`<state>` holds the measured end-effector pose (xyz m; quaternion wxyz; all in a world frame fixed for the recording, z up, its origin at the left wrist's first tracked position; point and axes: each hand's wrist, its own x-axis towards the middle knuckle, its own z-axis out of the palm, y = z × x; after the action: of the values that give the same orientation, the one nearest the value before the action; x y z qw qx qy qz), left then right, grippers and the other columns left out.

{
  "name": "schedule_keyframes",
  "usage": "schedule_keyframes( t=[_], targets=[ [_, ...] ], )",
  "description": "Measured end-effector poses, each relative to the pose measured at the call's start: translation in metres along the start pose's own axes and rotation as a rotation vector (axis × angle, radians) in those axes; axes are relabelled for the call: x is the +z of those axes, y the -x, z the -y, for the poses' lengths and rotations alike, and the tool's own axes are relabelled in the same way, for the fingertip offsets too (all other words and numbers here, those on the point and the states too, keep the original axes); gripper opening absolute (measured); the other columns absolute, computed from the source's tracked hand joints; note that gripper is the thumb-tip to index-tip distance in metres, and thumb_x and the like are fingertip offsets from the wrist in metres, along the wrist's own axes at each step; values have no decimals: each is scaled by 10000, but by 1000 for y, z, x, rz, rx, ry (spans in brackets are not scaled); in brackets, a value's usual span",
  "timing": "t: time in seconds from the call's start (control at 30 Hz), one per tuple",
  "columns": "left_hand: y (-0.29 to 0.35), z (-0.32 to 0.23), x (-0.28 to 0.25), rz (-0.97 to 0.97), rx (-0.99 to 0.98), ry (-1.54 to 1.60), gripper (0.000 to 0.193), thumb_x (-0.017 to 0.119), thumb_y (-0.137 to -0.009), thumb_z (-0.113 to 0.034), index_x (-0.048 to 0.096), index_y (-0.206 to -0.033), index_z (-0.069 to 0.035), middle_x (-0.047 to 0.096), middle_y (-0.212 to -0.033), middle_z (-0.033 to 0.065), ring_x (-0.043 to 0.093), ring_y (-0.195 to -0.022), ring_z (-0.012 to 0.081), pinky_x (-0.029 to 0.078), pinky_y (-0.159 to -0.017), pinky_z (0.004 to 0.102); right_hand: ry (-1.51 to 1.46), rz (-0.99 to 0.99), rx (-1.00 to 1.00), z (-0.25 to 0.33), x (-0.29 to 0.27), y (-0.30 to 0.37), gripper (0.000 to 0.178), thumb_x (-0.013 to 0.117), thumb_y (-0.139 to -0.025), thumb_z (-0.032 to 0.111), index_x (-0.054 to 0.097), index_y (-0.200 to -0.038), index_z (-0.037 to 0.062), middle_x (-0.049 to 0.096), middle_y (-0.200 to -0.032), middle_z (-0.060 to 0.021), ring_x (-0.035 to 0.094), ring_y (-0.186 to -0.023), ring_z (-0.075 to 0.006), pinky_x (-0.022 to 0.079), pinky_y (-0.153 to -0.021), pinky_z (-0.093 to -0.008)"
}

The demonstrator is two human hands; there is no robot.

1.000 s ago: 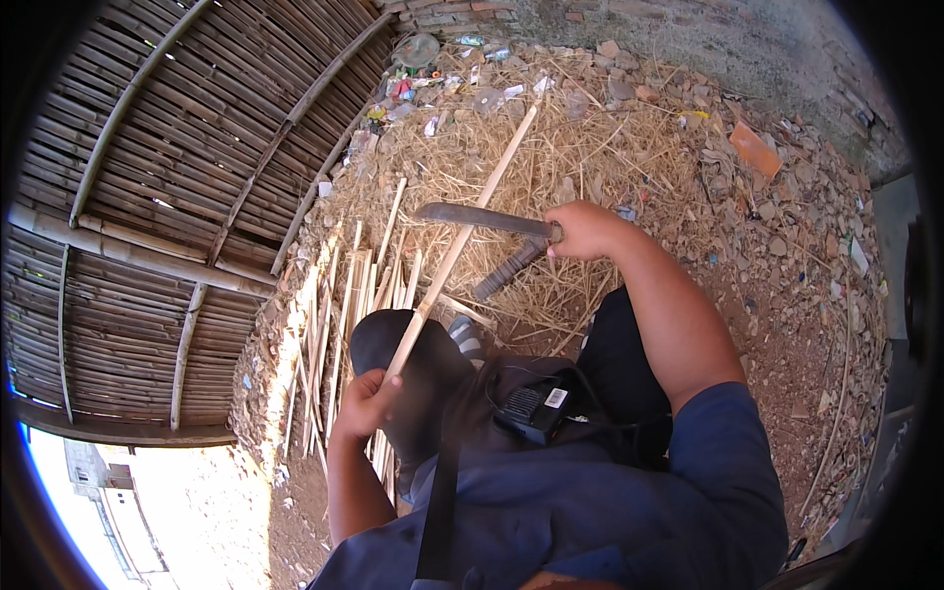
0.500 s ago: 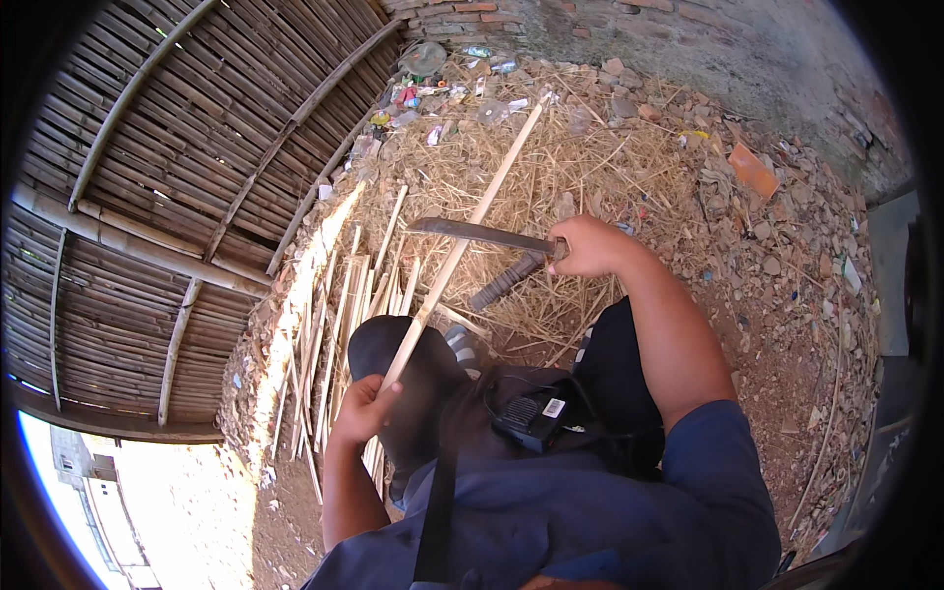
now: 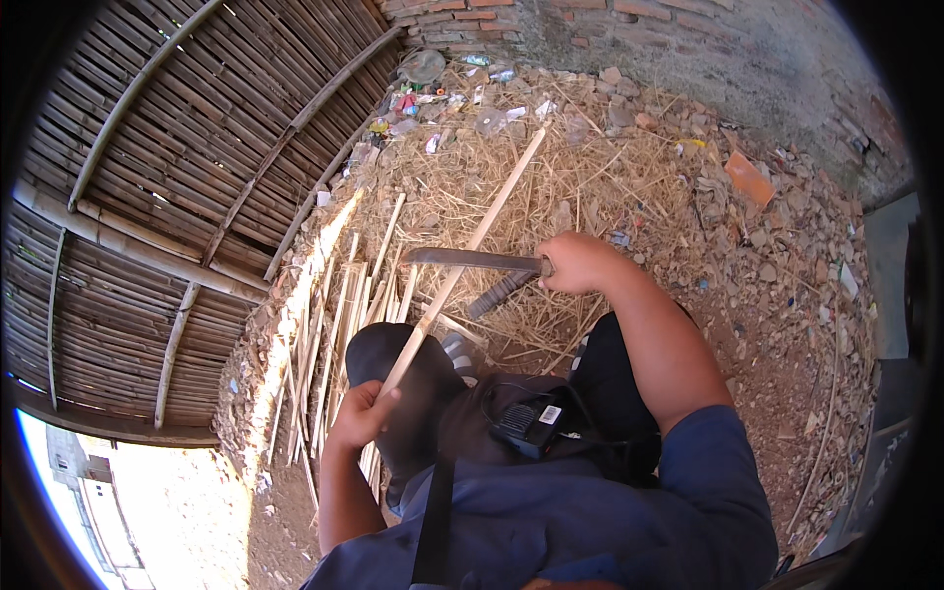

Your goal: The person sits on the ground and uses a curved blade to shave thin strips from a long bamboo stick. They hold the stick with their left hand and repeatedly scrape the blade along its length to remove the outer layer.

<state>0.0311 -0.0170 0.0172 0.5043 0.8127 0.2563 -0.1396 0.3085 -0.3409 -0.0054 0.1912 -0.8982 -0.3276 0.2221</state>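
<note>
My left hand (image 3: 364, 413) is closed around the near end of a long pale bamboo strip (image 3: 497, 209), which slants away from me to the far right. My right hand (image 3: 575, 263) grips the handle of a machete (image 3: 467, 258). Its dark blade points left and crosses over the strip near the strip's middle; whether the edge bites into the wood I cannot tell. Just below the blade, a dark ridged cylindrical piece (image 3: 501, 294) rests near my right hand. Beside my left knee lies a bundle of similar bamboo strips (image 3: 334, 334).
Straw-like shavings (image 3: 610, 187) cover the ground ahead, with rubble and litter around them. A bamboo slat wall (image 3: 177, 147) stands at the left and a brick wall (image 3: 688, 49) at the back. An orange tile piece (image 3: 749, 179) lies at the right. A black device (image 3: 528, 423) sits at my lap.
My right hand and the machete have come slightly nearer to me and left. The far end of the bamboo strip has dropped a little toward me. My left hand stays in place.
</note>
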Motion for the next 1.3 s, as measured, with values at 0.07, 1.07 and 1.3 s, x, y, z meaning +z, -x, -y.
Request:
schedule_keyframes(
  t=[0.07, 1.07, 1.3],
  targets=[
    [0, 1, -1, 2, 9, 11, 309, 667, -967, -331, 619, -827, -60, 568, -628, -24, 495, -493, 54, 382, -458, 221, -39, -57, -48, -3, 1, 1, 346, 788, -792, 294, 704, -1020, 47, 691, -937, -175, 679, -928, -353, 531, -815, -448],
    [-2, 2, -4, 37, -4, 16, 314, 667, -965, -354, 619, -829, -75, 557, -606, -27, 490, -478, 53, 367, -436, 214, -99, -191, 2, -40, 13, -13, 396, 800, -776, 321, 687, -1025, 34, 677, -888, -203, 670, -886, -373, 516, -793, -460],
    [1, 5, -5, 15, -23, 28, 320, 669, -960, -378, 637, -864, -74, 551, -601, -29, 494, -479, 54, 369, -433, 208, -84, -50, -53, -13, 3, -10, 353, 788, -796, 303, 693, -1035, 61, 692, -905, -146, 678, -900, -323, 521, -790, -437]
  ],
)
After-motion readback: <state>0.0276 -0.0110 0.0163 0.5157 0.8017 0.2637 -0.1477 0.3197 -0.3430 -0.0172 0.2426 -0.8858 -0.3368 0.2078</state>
